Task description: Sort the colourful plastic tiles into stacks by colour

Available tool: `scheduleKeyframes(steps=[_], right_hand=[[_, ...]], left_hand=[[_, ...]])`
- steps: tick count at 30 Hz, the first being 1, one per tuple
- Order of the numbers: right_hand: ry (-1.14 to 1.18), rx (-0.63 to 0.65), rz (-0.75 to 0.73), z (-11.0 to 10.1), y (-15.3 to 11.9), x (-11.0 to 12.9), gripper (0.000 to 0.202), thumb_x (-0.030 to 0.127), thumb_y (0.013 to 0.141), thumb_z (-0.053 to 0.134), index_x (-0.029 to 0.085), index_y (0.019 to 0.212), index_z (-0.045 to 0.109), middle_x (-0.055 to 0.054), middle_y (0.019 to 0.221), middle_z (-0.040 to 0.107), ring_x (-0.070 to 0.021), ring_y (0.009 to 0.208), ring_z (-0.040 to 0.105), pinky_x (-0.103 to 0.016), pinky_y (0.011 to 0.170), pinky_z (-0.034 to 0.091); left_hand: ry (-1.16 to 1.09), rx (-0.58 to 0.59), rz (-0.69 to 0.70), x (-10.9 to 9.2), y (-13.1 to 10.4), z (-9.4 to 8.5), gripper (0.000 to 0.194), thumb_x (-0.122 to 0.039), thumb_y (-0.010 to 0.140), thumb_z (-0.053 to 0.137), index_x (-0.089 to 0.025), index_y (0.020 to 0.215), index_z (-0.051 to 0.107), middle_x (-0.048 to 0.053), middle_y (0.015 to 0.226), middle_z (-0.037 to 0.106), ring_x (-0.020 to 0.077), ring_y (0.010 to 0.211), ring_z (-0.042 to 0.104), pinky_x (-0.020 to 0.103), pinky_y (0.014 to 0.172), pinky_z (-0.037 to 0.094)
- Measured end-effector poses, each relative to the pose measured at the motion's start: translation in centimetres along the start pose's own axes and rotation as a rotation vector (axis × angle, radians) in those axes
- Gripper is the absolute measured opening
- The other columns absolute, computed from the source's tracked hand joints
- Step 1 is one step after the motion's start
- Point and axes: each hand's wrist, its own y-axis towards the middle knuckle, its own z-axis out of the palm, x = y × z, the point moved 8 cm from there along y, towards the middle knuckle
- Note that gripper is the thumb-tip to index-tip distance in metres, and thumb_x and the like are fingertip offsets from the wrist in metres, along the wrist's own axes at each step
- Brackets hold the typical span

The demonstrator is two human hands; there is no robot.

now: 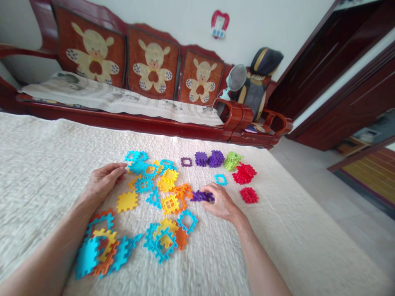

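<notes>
My right hand [219,201] is closed on a small stack of purple interlocking tiles [203,196], just right of some orange tiles [182,191]. My left hand [106,179] rests at the left edge of the loose pile, thumb and fingers drawn together; whatever may be between the fingertips is hidden. Close to those fingertips lie blue tiles [137,167], and a square yellow tile [127,201] sits below them. Beyond my right hand a blue frame tile [220,179] lies by itself. Two purple stacks [201,158] and a purple frame tile [186,162] are farther back.
Green tiles [233,160] and two groups of red tiles [245,173] lie at the right. Mixed blue, yellow and orange tiles [87,258] are heaped near my left forearm. A pale quilted cover [277,238] lies beneath everything. Behind stands a wooden sofa [154,128] with a fan [236,78].
</notes>
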Motion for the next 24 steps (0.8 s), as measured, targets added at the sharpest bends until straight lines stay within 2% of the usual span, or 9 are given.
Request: scheduleKeyframes(steps=[5,11,14,17,19,24], right_hand=[[0.08,-0.154,-0.003,-2.6,1.9,-1.1,0.033,0.019,0.075,0.065,0.023,0.107,0.066,-0.005,0.107,0.067,-0.0216,0.101,0.065,-0.037,0.092,0.051],[-0.141,-0.278,-0.017,-6.1,9.2,-3.0,0.032,0.024,0.079,0.063,0.021,0.11,0.068,-0.009,0.112,0.062,-0.0238,0.103,0.063,-0.039,0.096,0.048],[-0.302,-0.222,0.012,-6.3,12.5,-3.4,0.033,0.022,0.08,0.063,0.02,0.113,0.068,-0.01,0.117,0.062,-0.0256,0.109,0.061,-0.041,0.1,0.044],[-0.425,-0.078,0.056,-5.2,14.3,-3.6,0.033,0.018,0.082,0.06,0.02,0.114,0.067,-0.011,0.122,0.061,-0.0271,0.113,0.058,-0.044,0.1,0.041],[-0.489,-0.014,0.066,-4.5,14.8,-3.4,0.031,0.019,0.083,0.059,0.021,0.112,0.068,-0.011,0.121,0.062,-0.0288,0.114,0.056,-0.047,0.1,0.038],[-0.531,-0.008,0.058,-4.5,14.7,-3.0,0.029,0.021,0.084,0.059,0.02,0.112,0.068,-0.012,0.121,0.063,-0.0304,0.116,0.053,-0.05,0.101,0.033]], left_hand=[[0.024,0.009,0.006,0.0,0.0,0.0,0.053,-0.058,0.062,0.077,-0.019,0.098,0.076,0.003,0.077,0.071,0.0128,0.065,0.056,0.023,0.061,0.045],[0.01,0.006,0.005,0.7,0.4,-0.2,0.049,-0.056,0.063,0.078,-0.021,0.098,0.077,0.002,0.081,0.073,0.0123,0.065,0.057,0.023,0.061,0.046],[0.003,0.0,0.0,0.9,0.5,-0.3,0.049,-0.057,0.062,0.079,-0.021,0.096,0.078,0.002,0.081,0.073,0.0139,0.066,0.057,0.024,0.061,0.047],[0.008,-0.003,-0.003,0.9,0.5,-0.3,0.051,-0.058,0.061,0.078,-0.021,0.096,0.078,0.003,0.077,0.072,0.0151,0.064,0.057,0.025,0.059,0.046],[0.025,-0.009,-0.001,0.8,0.5,-0.3,0.052,-0.058,0.06,0.078,-0.022,0.096,0.078,0.003,0.076,0.072,0.015,0.063,0.056,0.025,0.058,0.044],[0.035,-0.007,0.001,0.3,0.3,-0.1,0.052,-0.059,0.06,0.077,-0.021,0.095,0.078,0.002,0.075,0.071,0.0142,0.063,0.055,0.025,0.059,0.044]])
